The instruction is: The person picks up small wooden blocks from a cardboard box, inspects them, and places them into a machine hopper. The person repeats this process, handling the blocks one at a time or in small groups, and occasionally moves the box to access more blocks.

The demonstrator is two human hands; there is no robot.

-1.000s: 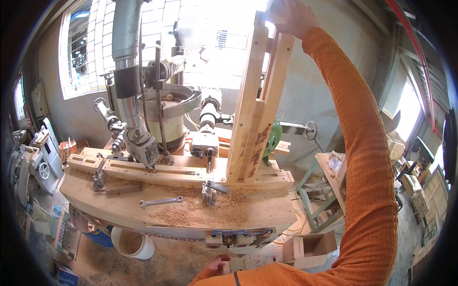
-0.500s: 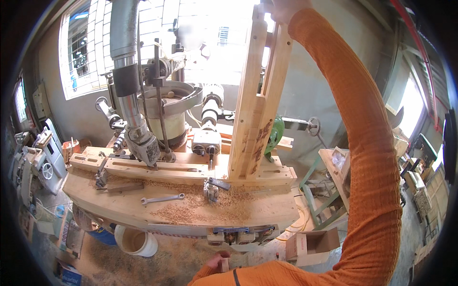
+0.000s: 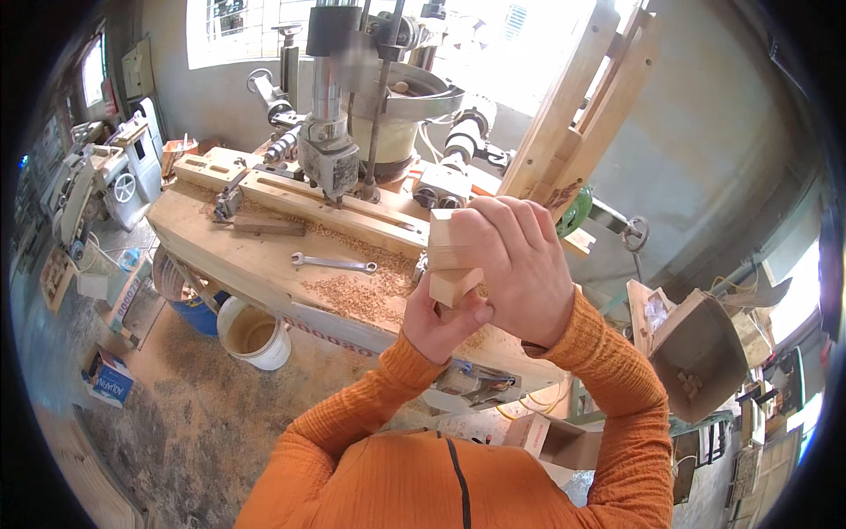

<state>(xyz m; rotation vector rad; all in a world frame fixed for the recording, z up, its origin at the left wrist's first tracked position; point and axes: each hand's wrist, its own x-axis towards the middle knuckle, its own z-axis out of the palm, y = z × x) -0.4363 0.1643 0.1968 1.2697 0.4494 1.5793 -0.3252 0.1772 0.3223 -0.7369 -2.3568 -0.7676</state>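
In front of my chest, above the bench's near edge, my two hands meet around small pale wooden blocks. My right hand (image 3: pixel 524 264) is closed over the upper wooden block (image 3: pixel 449 236), its fingers wrapped across the far side. From below, my left hand (image 3: pixel 436 328) grips a lower wooden block (image 3: pixel 456 286) between thumb and fingers. The blocks sit against each other, and my fingers hide part of them; how many there are I cannot tell. Just beyond the hands rises a tall two-rail wooden chute (image 3: pixel 560 115).
A drilling machine head (image 3: pixel 330 159) stands over the wooden bench (image 3: pixel 220 216). A wrench (image 3: pixel 335 264) lies among wood shavings (image 3: pixel 361 298). Below are a white bucket (image 3: pixel 256 335) and an open cardboard box (image 3: pixel 564 441). At right, a large box (image 3: pixel 701 353) holds several small blocks.
My right hand has come down from the chute's top to my chest. My left hand has risen from low near my body to meet it. The view has shifted, and wooden blocks now show between the hands.
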